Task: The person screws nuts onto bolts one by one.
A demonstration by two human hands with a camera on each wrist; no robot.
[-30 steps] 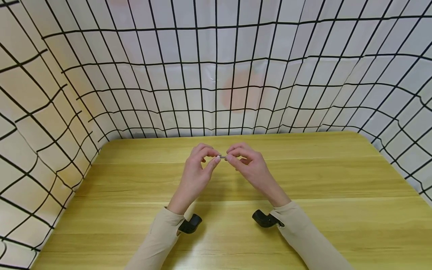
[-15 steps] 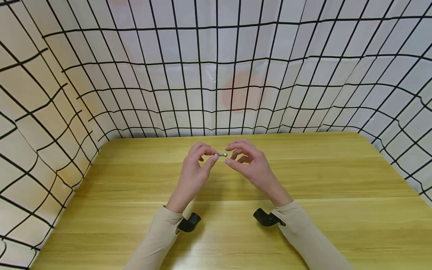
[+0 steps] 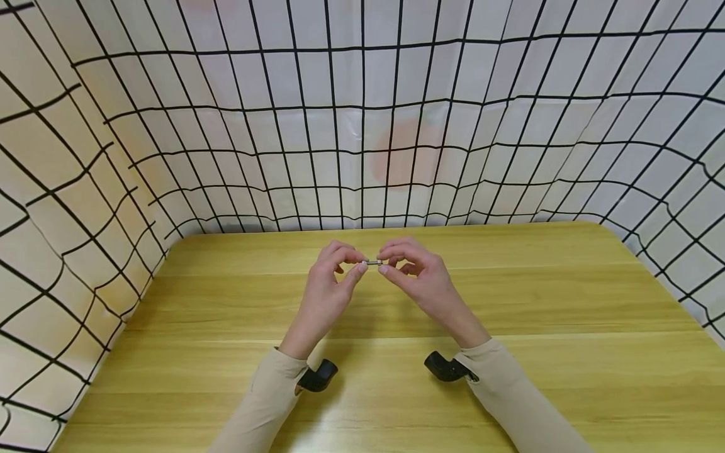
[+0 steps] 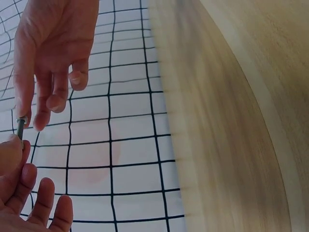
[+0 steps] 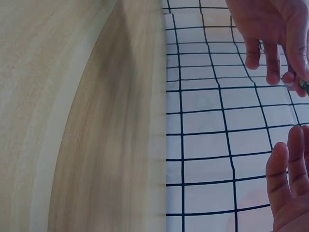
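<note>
A small metal bolt (image 3: 372, 262) is held level between the two hands, above the table. My left hand (image 3: 331, 280) pinches its left end between thumb and forefinger. On the right end sits a wider piece that looks like a nut (image 3: 380, 262). The thumb and forefinger of my right hand (image 3: 416, 274) close on the nut, the other fingers loosely bent. In the left wrist view the bolt (image 4: 20, 129) spans the gap between the fingertips of both hands. The right wrist view cuts off most of the bolt (image 5: 304, 85) at its edge.
A wooden table (image 3: 226, 327) lies below the hands. Behind it and at both sides hangs a white sheet (image 3: 362, 126) with a black grid. Black wrist cameras (image 3: 318, 375) jut inward from both beige sleeves (image 3: 263, 402).
Half a second ago the right thumb and forefinger were spread apart, off the nut. They have closed in on it again, as one second ago. The left hand has kept its grip.
</note>
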